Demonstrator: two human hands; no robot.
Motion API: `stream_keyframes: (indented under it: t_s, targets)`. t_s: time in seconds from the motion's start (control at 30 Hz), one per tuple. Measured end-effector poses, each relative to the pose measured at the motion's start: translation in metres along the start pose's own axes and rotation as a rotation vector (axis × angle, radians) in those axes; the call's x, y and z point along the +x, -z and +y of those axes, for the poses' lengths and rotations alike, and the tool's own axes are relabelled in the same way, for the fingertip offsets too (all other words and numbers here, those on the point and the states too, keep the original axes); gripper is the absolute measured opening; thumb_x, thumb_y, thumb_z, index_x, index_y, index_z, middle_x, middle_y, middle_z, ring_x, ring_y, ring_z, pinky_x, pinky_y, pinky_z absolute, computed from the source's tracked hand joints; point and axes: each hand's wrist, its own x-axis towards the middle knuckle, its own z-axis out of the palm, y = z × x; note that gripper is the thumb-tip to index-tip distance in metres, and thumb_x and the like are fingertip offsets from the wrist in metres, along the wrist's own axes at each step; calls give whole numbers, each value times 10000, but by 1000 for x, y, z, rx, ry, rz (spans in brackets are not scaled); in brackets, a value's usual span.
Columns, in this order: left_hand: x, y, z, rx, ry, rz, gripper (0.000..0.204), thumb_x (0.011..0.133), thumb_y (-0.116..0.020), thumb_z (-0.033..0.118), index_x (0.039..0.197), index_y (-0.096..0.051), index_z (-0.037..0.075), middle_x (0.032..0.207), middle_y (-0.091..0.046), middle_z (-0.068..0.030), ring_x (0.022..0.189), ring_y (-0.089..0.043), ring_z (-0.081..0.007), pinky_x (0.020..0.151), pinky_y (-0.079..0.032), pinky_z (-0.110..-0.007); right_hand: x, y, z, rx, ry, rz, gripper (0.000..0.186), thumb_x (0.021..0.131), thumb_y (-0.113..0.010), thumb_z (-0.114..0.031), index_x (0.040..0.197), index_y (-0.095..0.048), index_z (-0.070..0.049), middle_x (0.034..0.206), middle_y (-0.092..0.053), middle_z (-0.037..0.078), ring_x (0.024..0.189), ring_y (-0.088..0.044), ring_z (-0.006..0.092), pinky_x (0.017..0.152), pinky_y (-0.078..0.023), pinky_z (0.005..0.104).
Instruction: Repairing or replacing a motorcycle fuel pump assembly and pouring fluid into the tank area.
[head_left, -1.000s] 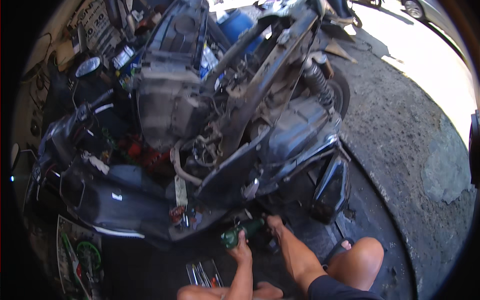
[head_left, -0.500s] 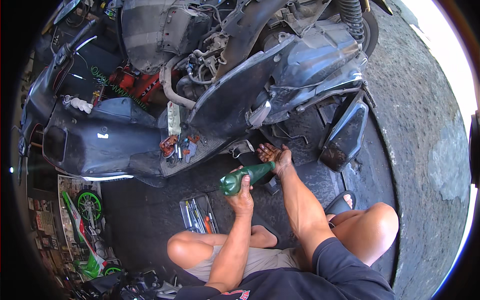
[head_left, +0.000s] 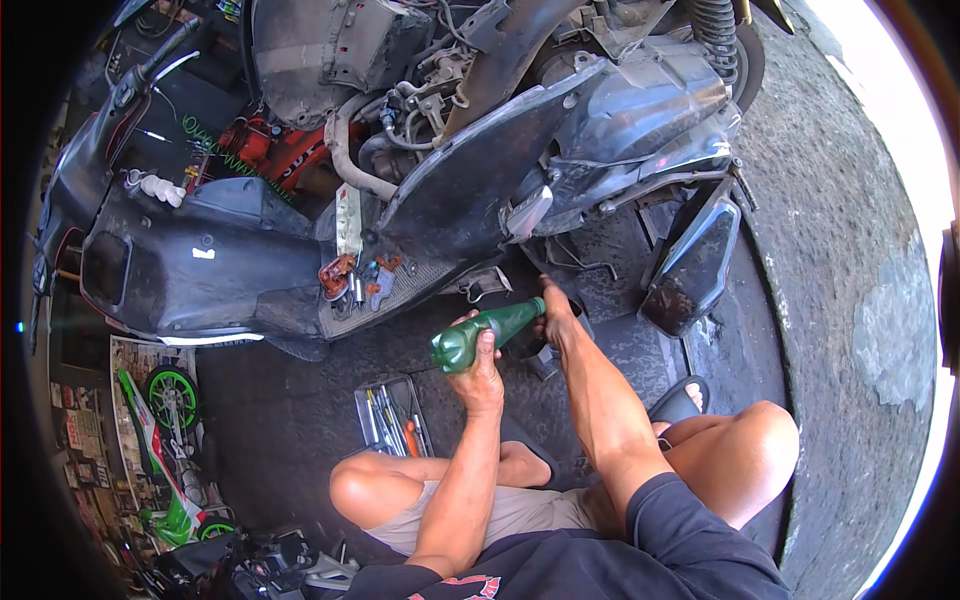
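Observation:
A green plastic bottle [head_left: 480,338] lies tilted in my left hand [head_left: 478,378], which is wrapped round its wide base end. Its narrow neck points right and slightly up, to my right hand [head_left: 560,315]. That hand is seen edge-on at the bottle's mouth; most of its fingers are hidden, so I cannot tell if they grip the neck. Beyond both hands stands a partly stripped scooter, its black floorboard [head_left: 400,285] bearing orange-brown parts [head_left: 336,275] and small metal pieces.
A clear tray of tools [head_left: 392,415] sits by my left knee. Right of my right hand rests a dark triangular cover [head_left: 692,270]. A white-and-green toy motorcycle [head_left: 172,450] stands far left. A red tool [head_left: 290,155] and green coiled hose lie beyond the scooter.
My right hand, palm up with fingers spread at the bottle's mouth before, has turned edge-on. The bottle has shifted slightly left and up with my left hand.

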Motion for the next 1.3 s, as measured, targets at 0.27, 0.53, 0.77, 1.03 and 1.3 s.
stream_keyframes:
  t_s: [0.27,0.53,0.77,1.03,1.3]
  targets:
    - [-21,-10,7,72,47,-233,438,834,-764,208,1161,-565,-4,1120,-645,-105,790,-602,-121,566,-509,-217,32,34,4,444,86,-299,99,931,-583,-135,902,-578,-41,580,-426,9,471,-417,126,430,-383,286]
    - [-5,11,5,80,43,-166,419,842,-748,223,1157,-588,-2,1115,-641,-89,788,-595,-107,553,-500,-222,2,-9,15,467,-45,-143,188,997,-516,-195,868,-594,-82,633,-522,-3,504,-468,114,447,-409,280]
    - [-9,-9,11,94,56,-183,417,818,-768,221,1133,-608,2,1055,-644,-68,745,-601,-111,586,-489,-219,15,13,3,-127,257,362,445,981,-504,-452,843,-612,-43,747,-624,116,626,-563,189,531,-456,411]
    - [10,9,-9,20,7,-34,462,856,-747,215,1209,-532,10,1190,-622,-117,923,-615,-153,627,-525,-228,-23,3,7,320,-198,-628,559,979,-366,-498,1012,-622,-3,875,-641,160,758,-589,262,750,-479,384]
    - [-14,10,-2,122,7,-191,375,832,-751,164,1133,-601,-2,1105,-651,-96,834,-618,-129,634,-502,-233,-24,27,-5,360,-26,-728,1105,838,-228,-835,1480,-201,65,1435,-409,270,1296,-438,399,1103,-338,487]
